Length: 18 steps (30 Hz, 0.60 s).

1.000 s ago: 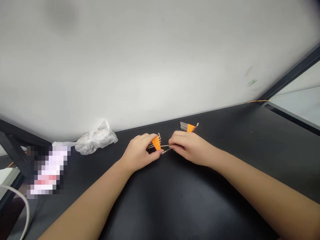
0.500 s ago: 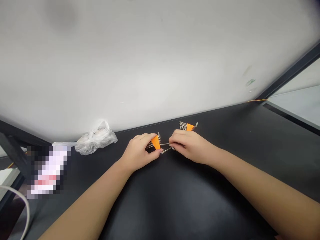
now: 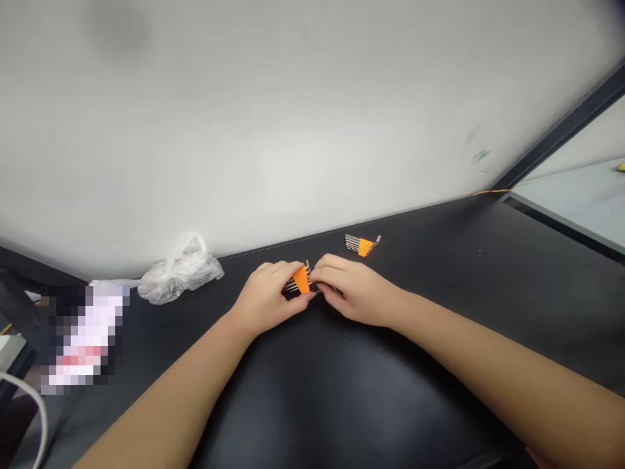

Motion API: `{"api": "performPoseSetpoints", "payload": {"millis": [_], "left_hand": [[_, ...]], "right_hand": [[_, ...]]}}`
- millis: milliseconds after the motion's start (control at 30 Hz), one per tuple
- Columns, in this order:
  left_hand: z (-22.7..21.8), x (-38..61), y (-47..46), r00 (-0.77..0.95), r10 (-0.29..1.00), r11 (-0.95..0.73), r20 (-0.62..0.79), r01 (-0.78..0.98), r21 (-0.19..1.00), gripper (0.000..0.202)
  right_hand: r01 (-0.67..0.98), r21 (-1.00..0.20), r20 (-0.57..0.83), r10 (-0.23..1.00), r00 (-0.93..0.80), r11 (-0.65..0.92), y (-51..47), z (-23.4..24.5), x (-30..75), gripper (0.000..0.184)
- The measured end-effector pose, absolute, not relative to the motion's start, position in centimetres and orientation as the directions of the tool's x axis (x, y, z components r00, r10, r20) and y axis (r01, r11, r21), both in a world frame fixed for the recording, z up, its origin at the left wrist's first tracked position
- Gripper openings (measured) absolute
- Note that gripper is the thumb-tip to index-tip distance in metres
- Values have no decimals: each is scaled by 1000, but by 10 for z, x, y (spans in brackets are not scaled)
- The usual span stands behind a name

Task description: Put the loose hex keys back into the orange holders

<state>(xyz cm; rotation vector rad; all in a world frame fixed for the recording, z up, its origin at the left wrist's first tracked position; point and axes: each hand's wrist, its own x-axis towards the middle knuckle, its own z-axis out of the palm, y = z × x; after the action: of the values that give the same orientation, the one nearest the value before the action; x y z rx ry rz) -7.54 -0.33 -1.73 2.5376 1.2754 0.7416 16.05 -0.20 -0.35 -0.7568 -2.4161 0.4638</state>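
My left hand (image 3: 268, 296) pinches an orange hex key holder (image 3: 301, 280) between thumb and fingers, with several silver L-shaped keys through it. Close against its right side, my right hand (image 3: 351, 286) has its fingers closed on a hex key, which they mostly hide. Part of a loose hex key (image 3: 318, 291) shows on the table below the right fingers. Behind my right hand lies a second orange holder (image 3: 365, 247) filled with several hex keys, touched by neither hand.
A tied clear plastic bag (image 3: 180, 273) rests by the wall, left of my hands. Beside it is a blurred-out white and red item (image 3: 88, 339). A white cable (image 3: 41, 417) curves at the lower left. Dark frame bars (image 3: 561, 124) border the black table (image 3: 312, 404).
My right hand has moved left with the hex key, up to the holder in my left hand. The second holder now shows fully. The whole view has shifted slightly.
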Motion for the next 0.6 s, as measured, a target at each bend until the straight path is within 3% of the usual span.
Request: {"api": "performPoseSetpoints", "payload": {"millis": [133, 300, 400, 600], "left_hand": [[-18, -76, -3, 500, 789, -613, 357, 680, 403, 44], [-17, -77, -3, 488, 792, -608, 366, 678, 413, 45], [-18, -76, -3, 491, 792, -609, 363, 678, 411, 44], [-19, -76, -3, 472, 800, -595, 371, 704, 388, 50]], "right_hand": [[356, -634, 367, 672, -643, 687, -2, -7, 155, 19], [316, -707, 333, 692, -640, 633, -2, -6, 155, 23], [340, -684, 313, 681, -662, 645, 0, -3, 158, 21], [549, -510, 197, 712, -674, 662, 19, -7, 184, 9]]}}
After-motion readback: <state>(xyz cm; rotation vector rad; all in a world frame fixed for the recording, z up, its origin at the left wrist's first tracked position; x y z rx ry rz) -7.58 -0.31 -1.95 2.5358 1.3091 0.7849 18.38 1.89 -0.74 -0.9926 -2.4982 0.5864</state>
